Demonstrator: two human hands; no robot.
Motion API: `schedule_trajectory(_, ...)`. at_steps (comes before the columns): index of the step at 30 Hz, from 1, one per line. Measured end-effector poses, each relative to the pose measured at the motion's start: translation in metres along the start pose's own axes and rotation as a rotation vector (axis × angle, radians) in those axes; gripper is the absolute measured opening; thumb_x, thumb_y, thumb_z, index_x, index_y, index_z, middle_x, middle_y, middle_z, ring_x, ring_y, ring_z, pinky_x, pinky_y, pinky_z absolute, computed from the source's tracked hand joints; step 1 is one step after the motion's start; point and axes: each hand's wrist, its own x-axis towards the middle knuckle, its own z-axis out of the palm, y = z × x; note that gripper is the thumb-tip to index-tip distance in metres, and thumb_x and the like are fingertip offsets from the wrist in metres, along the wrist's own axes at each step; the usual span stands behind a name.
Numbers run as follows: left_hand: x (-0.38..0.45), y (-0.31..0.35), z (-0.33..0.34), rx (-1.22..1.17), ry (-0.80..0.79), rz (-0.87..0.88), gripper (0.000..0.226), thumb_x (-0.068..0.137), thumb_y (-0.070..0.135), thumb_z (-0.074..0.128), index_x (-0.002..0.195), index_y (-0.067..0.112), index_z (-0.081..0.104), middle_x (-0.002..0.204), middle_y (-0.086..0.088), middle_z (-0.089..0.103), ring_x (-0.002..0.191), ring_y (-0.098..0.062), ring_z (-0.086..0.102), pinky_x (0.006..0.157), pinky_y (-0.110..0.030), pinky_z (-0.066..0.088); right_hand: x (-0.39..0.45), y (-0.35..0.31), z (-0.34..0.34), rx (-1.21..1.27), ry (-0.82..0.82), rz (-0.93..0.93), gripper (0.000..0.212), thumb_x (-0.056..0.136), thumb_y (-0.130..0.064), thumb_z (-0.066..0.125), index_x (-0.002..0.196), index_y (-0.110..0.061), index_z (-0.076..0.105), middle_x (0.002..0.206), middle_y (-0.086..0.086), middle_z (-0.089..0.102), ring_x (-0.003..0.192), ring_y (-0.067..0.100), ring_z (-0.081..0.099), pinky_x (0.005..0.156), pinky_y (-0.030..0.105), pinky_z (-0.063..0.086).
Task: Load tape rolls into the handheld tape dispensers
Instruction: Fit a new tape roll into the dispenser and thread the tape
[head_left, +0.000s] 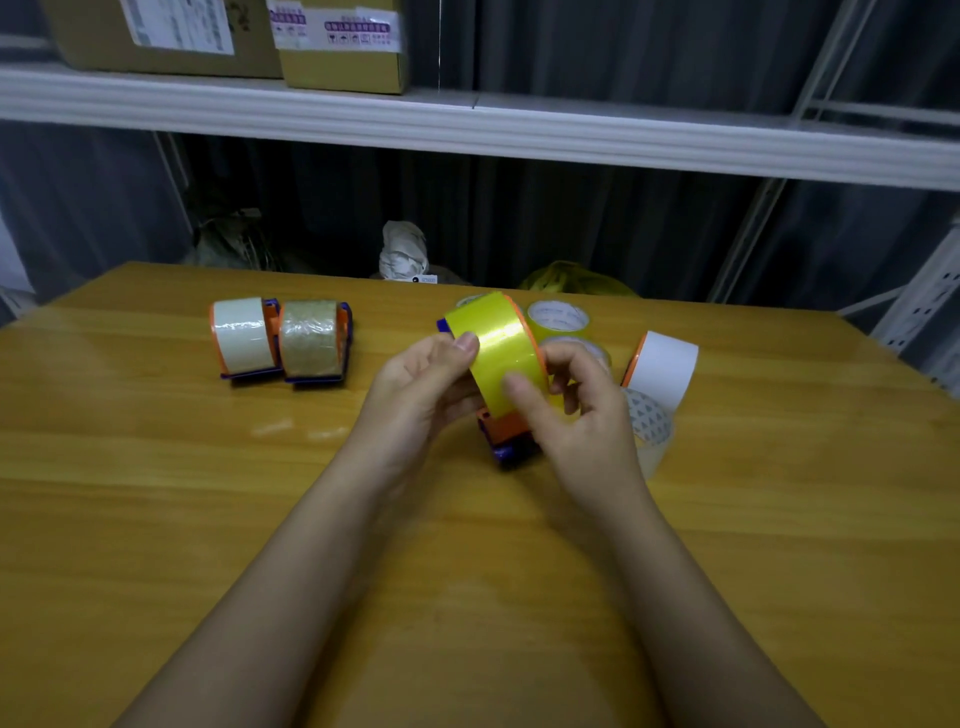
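Note:
A yellow tape roll (496, 343) sits in an orange and purple handheld dispenser (506, 428), raised a little above the wooden table (208, 519). My left hand (426, 384) grips the roll's left side, thumb on its face. My right hand (576, 410) holds the right side, with the thumb pressed on the tape and the fingers curled round the dispenser's rim. Two loaded dispensers stand at the left: one with white tape (241, 335), one with brownish tape (314, 339).
Behind my hands lie loose yellowish rolls (558, 317). A white roll in an orange dispenser (662, 369) and a patterned clear roll (649, 421) sit at the right. A white shelf (467, 124) with cardboard boxes (343, 47) hangs above. Bags lie behind the table.

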Motion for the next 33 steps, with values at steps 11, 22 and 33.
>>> schedule_trajectory(11,-0.008,0.009,0.002,0.324,-0.096,0.169,0.019,0.089,0.029,0.058,0.084,0.012,0.051,0.054,0.013,0.044,0.06,-0.008,0.041,0.059,-0.023,0.039,0.004,-0.01,-0.001,0.52,-0.056,0.526,0.021,0.069,-0.033,0.059,0.07,-0.012,0.06,0.078,0.008,0.055,0.08,0.018,0.053,0.079,0.034,0.045)
schedule_trajectory(22,-0.009,0.009,0.005,0.335,-0.126,0.228,0.011,0.084,0.023,0.053,0.081,0.015,0.048,0.05,0.019,0.05,0.053,0.003,0.045,0.054,-0.011,0.038,0.004,-0.002,0.002,0.76,-0.165,0.596,0.023,0.072,0.002,0.045,0.071,-0.01,0.064,0.079,0.007,0.057,0.079,0.013,0.054,0.083,0.038,0.042)
schedule_trajectory(33,-0.008,0.007,0.002,0.336,-0.075,0.227,0.015,0.086,0.026,0.055,0.083,0.013,0.049,0.052,0.014,0.044,0.057,-0.008,0.039,0.054,-0.024,0.034,0.001,-0.005,0.007,0.742,-0.136,0.548,0.026,0.074,0.003,0.044,0.073,-0.012,0.066,0.075,0.005,0.061,0.073,0.009,0.059,0.075,0.031,0.046)
